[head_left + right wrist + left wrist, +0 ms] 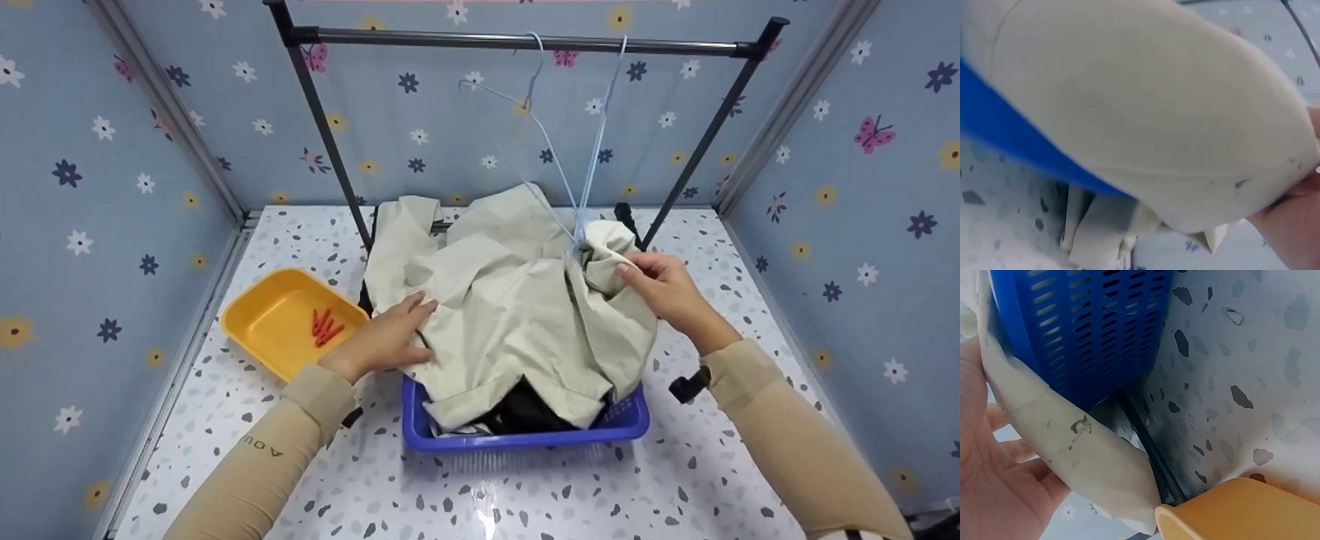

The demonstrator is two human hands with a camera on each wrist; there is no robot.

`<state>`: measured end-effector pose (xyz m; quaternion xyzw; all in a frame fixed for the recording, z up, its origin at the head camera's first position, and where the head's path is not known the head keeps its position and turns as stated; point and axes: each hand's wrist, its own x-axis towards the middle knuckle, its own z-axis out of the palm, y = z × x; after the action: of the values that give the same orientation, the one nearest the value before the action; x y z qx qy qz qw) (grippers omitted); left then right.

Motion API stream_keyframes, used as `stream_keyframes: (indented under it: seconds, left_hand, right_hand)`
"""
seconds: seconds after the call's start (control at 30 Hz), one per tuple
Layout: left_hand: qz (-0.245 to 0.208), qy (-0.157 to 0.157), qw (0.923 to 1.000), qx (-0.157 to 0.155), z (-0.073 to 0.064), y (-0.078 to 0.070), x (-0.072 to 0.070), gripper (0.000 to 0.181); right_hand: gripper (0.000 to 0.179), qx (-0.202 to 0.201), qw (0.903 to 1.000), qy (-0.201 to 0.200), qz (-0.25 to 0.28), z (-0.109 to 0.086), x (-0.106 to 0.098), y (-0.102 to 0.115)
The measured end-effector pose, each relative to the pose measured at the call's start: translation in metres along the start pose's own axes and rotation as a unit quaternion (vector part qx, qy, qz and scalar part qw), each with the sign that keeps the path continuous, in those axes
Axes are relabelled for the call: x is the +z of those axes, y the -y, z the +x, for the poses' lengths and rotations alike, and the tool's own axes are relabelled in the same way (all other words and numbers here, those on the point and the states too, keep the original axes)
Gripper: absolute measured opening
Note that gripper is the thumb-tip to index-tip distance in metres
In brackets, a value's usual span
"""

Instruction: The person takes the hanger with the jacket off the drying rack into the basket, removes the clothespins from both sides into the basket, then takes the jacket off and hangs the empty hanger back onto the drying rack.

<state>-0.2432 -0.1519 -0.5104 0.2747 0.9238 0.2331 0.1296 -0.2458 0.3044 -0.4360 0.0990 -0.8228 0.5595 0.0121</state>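
Observation:
A pale beige shirt (495, 300) lies bunched over a blue basket (525, 441), partly covering it. My right hand (664, 289) pinches the cloth at the shirt's upper right, next to light blue wire hangers (577, 202); their lower ends go out of sight at the cloth. At the shirt's left edge, my left hand (390, 334) rests with fingers extended on the fabric. In the left wrist view, the left palm (999, 478) faces the shirt's hanging edge (1078, 439). Cloth (1157, 112) fills much of the right wrist view and hides most of that hand.
A dark metal rack (465, 39) spans the back, with the hangers hooked on its bar. To the left stands a yellow tub (270, 315) holding several red clothespins (324, 328). Dark cloth (529, 409) shows inside the basket. Flowered panels (862, 225) enclose the speckled table (360, 480).

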Motion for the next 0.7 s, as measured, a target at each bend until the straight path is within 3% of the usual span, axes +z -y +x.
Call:
stream_keyframes:
  seconds: [0.13,0.27,0.37,0.5,0.7]
  left_hand:
    - [-0.001,-0.001,1.0,0.005,-0.002,0.0,0.001,0.09]
    - [-0.001,0.0,1.0,0.004,-0.002,0.001,0.001,0.091]
    - [-0.002,0.001,1.0,0.0,-0.002,0.002,0.001,0.091]
    - [-0.005,0.003,1.0,-0.001,-0.002,0.002,0.001,0.091]
    - [0.002,-0.001,1.0,0.006,-0.001,0.002,0.002,0.091]
  right_hand:
    - [0.025,-0.034,0.9972,0.064,-0.015,-0.006,0.014,0.007]
    - [0.025,-0.086,0.9844,0.148,-0.042,-0.013,0.027,0.013]
    - [0.022,-0.115,0.9669,0.219,-0.063,-0.017,0.037,0.016]
    - [0.019,-0.121,0.9395,0.314,-0.066,-0.021,0.05,0.016]
    - [0.022,-0.154,0.8904,0.409,-0.128,-0.023,0.063,0.006]
